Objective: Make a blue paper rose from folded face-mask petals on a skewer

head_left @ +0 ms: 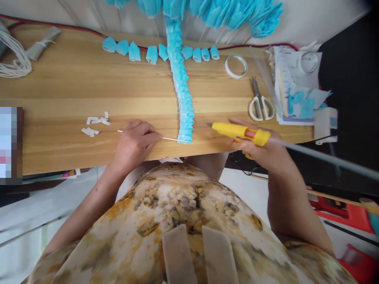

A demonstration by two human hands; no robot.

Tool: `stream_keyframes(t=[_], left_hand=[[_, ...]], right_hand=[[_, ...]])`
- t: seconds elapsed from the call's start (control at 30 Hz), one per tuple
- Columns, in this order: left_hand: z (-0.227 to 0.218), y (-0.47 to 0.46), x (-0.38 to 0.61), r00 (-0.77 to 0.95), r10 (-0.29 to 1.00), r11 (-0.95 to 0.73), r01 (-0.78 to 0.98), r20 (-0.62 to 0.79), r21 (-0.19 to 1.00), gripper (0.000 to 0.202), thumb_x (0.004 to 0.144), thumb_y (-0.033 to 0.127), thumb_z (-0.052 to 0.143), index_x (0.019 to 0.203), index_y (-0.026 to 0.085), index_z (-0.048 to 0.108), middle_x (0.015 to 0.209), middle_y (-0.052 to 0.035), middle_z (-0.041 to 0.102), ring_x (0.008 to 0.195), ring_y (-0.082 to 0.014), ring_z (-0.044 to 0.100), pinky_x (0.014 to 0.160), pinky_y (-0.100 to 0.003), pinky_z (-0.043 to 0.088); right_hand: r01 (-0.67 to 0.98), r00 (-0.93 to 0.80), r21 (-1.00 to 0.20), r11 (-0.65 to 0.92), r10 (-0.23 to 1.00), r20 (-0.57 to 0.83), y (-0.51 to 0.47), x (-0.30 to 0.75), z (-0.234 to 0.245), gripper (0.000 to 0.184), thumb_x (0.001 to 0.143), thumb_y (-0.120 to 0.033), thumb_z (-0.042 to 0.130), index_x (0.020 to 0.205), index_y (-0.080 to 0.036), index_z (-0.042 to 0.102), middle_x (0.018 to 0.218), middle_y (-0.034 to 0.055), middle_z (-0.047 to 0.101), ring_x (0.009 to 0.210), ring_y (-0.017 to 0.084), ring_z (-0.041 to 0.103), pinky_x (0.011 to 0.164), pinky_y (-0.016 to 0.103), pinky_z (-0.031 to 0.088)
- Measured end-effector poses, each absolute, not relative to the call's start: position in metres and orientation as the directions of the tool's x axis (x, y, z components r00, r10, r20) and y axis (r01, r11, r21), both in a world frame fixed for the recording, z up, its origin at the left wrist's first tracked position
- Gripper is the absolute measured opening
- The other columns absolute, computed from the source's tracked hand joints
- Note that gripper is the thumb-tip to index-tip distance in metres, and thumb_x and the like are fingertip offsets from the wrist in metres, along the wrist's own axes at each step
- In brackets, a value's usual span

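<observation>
My left hand rests at the table's front edge with its fingers pinched on a thin white stick. The stick's right tip lies at the near end of a long strip of folded blue paper, touching or just over it. In my right hand is a yellow hot glue gun, its dark nozzle pointing left toward the strip but apart from it. A long translucent glue stick sticks out of the gun's back. Small white paper pieces lie left of my left hand.
Blue folded paper pieces stand in a row along the back, below a mass of blue petals. Tape, scissors and a bag of paper scraps lie right. White cord is coiled far left.
</observation>
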State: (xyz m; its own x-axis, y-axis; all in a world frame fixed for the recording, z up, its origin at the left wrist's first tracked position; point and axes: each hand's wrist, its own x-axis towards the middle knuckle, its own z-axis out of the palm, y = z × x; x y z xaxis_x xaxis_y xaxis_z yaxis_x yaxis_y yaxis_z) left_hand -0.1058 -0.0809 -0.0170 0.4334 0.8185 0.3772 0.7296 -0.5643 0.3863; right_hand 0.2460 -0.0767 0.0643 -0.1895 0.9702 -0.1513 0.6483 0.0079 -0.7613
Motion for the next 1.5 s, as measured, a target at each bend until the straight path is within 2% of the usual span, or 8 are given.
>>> stream_keyframes(t=[0.1,0.33,0.47,0.7,0.9,1.13,1.4,1.5], left_hand=[[-0.018,-0.08,-0.106,0.447,0.791,-0.593,0.728,0.417,0.344,0.029,0.099,0.019,0.05,0.086,0.021,0.075,0.086,-0.0057,0.07,0.081,-0.0204,0.059,0.074,-0.036,0.045],[-0.023,-0.069,-0.107,0.477,0.742,-0.634,0.728,0.471,0.262,0.03,0.1,0.019,0.049,0.087,0.019,0.076,0.085,-0.0071,0.07,0.078,-0.0211,0.06,0.071,-0.034,0.044],[-0.018,-0.063,-0.106,0.492,0.763,-0.614,0.755,0.419,0.231,0.032,0.1,0.02,0.048,0.085,0.018,0.076,0.085,-0.0077,0.071,0.077,-0.0212,0.06,0.071,-0.034,0.043],[-0.019,-0.06,-0.107,0.498,0.736,-0.626,0.759,0.459,0.179,0.029,0.1,0.017,0.049,0.087,0.018,0.075,0.084,-0.0074,0.071,0.077,-0.0205,0.061,0.069,-0.033,0.044],[-0.02,-0.061,-0.108,0.517,0.716,-0.652,0.735,0.469,0.185,0.028,0.101,0.019,0.049,0.09,0.017,0.074,0.086,-0.0079,0.072,0.077,-0.0208,0.062,0.07,-0.034,0.047],[-0.023,-0.066,-0.112,0.513,0.71,-0.68,0.676,0.482,0.282,0.023,0.101,0.018,0.053,0.092,0.017,0.074,0.087,-0.0074,0.073,0.079,-0.0198,0.064,0.073,-0.035,0.049],[-0.017,-0.069,-0.118,0.483,0.73,-0.666,0.662,0.483,0.345,0.016,0.099,0.022,0.059,0.097,0.018,0.074,0.091,-0.0084,0.074,0.081,-0.0206,0.067,0.073,-0.035,0.05],[0.008,-0.075,-0.1,0.354,0.786,-0.609,0.588,0.507,0.532,0.014,0.097,0.022,0.063,0.096,0.02,0.077,0.09,-0.0083,0.075,0.081,-0.0199,0.068,0.071,-0.033,0.052]], right_hand=[[0.374,-0.029,-0.909,-0.184,0.977,-0.21,-0.067,0.25,0.057,0.059,0.095,-0.069,0.049,0.112,-0.018,0.072,0.095,0.011,0.079,0.051,0.01,0.059,0.043,0.024,0.042],[0.096,-0.002,-0.916,-0.39,0.92,-0.392,-0.026,0.242,0.043,0.07,0.092,-0.081,0.036,0.097,-0.018,0.068,0.087,0.012,0.077,0.066,0.018,0.073,0.042,0.023,0.048],[0.097,-0.113,-0.939,-0.33,0.933,-0.34,0.0,0.232,0.063,0.057,0.092,-0.073,0.05,0.096,-0.02,0.07,0.083,0.0087,0.076,0.053,0.014,0.063,0.035,0.022,0.038],[0.027,-0.205,-0.997,-0.069,0.976,-0.073,0.042,0.212,0.086,0.024,0.079,-0.025,0.076,0.102,-0.02,0.07,0.108,0.0081,0.076,0.083,0.016,0.07,0.047,0.019,0.048],[-0.155,-0.232,-0.982,-0.112,0.97,-0.074,0.075,0.214,0.044,0.028,0.079,-0.035,0.068,0.103,-0.021,0.069,0.103,0.0084,0.079,0.09,0.02,0.075,0.046,0.02,0.048],[-0.261,-0.317,-0.948,-0.18,0.944,-0.092,0.082,0.206,0.009,0.033,0.079,-0.038,0.065,0.108,-0.021,0.066,0.099,0.0096,0.08,0.1,0.025,0.075,0.073,0.036,0.064],[-0.192,-0.321,-0.98,-0.053,0.947,0.011,0.068,0.199,0.003,0.023,0.075,-0.037,0.076,0.087,-0.018,0.07,0.089,0.0048,0.076,0.082,0.016,0.071,0.07,0.026,0.06],[-0.09,-0.298,-0.992,0.084,0.948,0.107,0.059,0.192,0.009,0.028,0.079,-0.045,0.074,0.089,-0.019,0.071,0.092,0.0057,0.075,0.083,0.017,0.07,0.064,0.025,0.058]])
